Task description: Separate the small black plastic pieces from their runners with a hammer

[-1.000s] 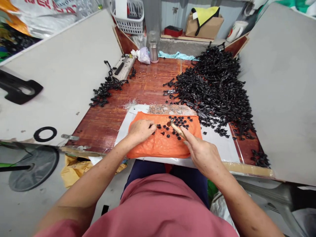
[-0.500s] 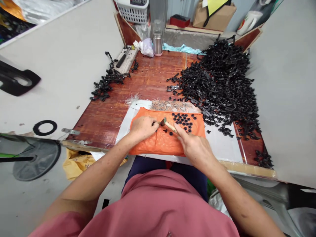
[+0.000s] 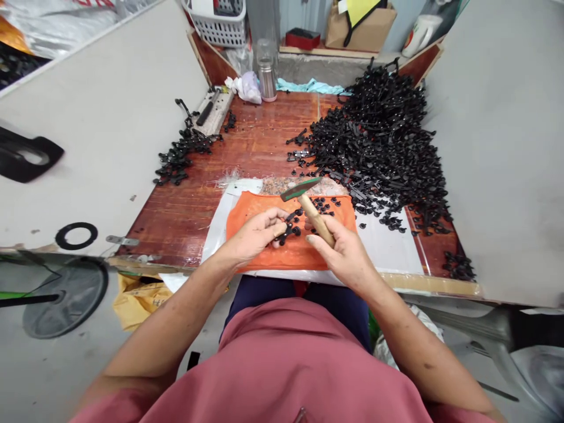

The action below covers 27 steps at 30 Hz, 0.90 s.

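Observation:
My right hand grips the wooden handle of a small hammer, whose green-grey head is raised above the orange pad. My left hand pinches a small black plastic piece over the pad, just left of the hammer handle. Several small black round parts lie scattered on the pad. The pad rests on a white sheet at the near edge of the red-brown wooden table.
A big heap of black plastic strips fills the table's right side. A smaller pile of black pieces lies at the left. A steel flask, a white basket and a cardboard box stand at the back. Grey boards flank both sides.
The hammer head has risen from the pad and now points up and away. My left hand has lifted a black piece off the pad. The view shifted slightly.

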Each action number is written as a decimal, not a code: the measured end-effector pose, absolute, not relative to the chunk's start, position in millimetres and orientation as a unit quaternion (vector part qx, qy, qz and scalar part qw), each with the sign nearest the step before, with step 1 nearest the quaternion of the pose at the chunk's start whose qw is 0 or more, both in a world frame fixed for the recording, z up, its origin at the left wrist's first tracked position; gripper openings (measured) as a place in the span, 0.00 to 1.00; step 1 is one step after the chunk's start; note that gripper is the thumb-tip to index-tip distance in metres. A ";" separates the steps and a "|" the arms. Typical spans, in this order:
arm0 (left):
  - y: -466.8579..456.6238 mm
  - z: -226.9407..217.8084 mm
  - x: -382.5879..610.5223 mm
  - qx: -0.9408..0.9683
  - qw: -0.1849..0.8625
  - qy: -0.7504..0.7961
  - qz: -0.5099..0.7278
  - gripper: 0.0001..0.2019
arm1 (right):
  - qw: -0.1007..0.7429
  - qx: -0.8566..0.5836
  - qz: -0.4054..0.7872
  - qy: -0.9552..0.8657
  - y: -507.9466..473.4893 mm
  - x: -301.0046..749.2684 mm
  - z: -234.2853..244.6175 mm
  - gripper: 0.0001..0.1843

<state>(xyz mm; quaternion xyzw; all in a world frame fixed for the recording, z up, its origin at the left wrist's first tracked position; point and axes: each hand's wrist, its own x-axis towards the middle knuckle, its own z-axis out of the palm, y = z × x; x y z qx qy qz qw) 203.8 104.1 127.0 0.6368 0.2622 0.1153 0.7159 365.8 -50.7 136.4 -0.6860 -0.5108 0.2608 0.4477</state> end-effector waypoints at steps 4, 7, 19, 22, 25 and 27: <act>88.3 131.0 205.5 0.608 0.745 0.249 0.114 0.19 | 0.478 -0.658 0.305 -0.495 -39.8 355.8 126.3 0.13; 86.8 133.9 199.2 0.637 0.719 0.263 0.092 0.16 | 0.507 -0.678 0.271 -0.459 -40.3 357.1 127.5 0.16; 78.8 115.0 191.6 0.591 0.606 0.411 0.339 0.23 | 0.564 -0.687 0.240 -0.391 -54.1 332.7 123.8 0.09; 67.8 115.7 191.0 0.652 0.603 0.371 0.271 0.18 | 0.604 -0.678 0.193 -0.373 -54.4 317.8 114.9 0.11; 58.5 121.8 194.4 0.737 0.548 0.319 0.234 0.15 | 0.592 -0.682 0.202 -0.379 -54.1 309.1 108.6 0.11; 58.2 126.8 196.8 0.774 0.524 0.296 0.199 0.16 | 0.571 -0.685 0.233 -0.388 -55.4 308.6 107.8 0.09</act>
